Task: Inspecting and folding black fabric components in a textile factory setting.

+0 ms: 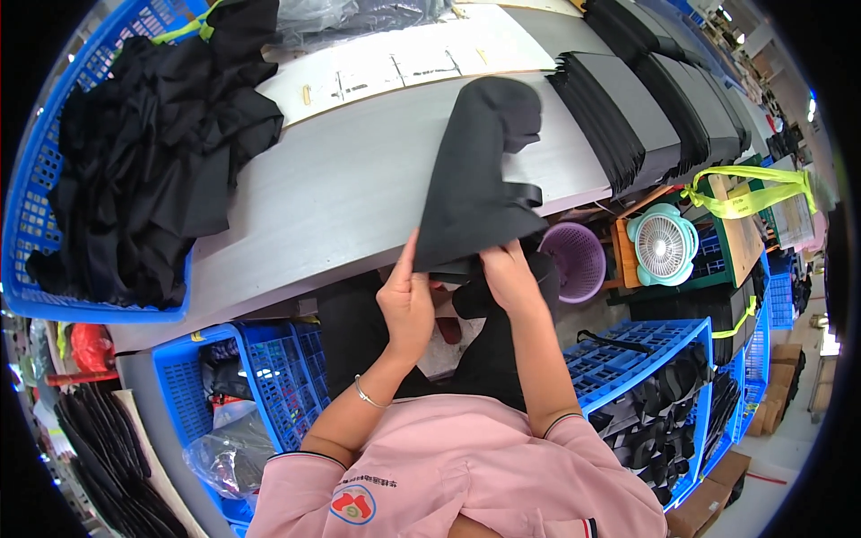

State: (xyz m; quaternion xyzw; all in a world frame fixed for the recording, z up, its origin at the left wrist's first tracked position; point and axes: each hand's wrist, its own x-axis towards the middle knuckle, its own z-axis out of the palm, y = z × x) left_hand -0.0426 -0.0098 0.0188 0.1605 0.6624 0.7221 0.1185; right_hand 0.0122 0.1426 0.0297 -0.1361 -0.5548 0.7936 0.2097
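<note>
A piece of black fabric (462,188) lies partly on the grey table, its far end folded over and its near edge hanging past the table's front. A short black strap or loop (523,195) sticks out from its right side. My left hand (408,300) pinches the near left corner, index finger stretched along the edge. Farther right, my right hand (509,276) grips the near edge of the same fabric, thumb on top and the other fingers hidden beneath. A bangle circles my left wrist.
At the left, a blue basket (99,311) overflows with crumpled black fabric (161,170). Stacks of black pieces (619,112) line the table's (305,202) right side, near a white marked board (413,58). A purple bin (574,260), a small fan (663,245) and blue crates (641,359) stand right.
</note>
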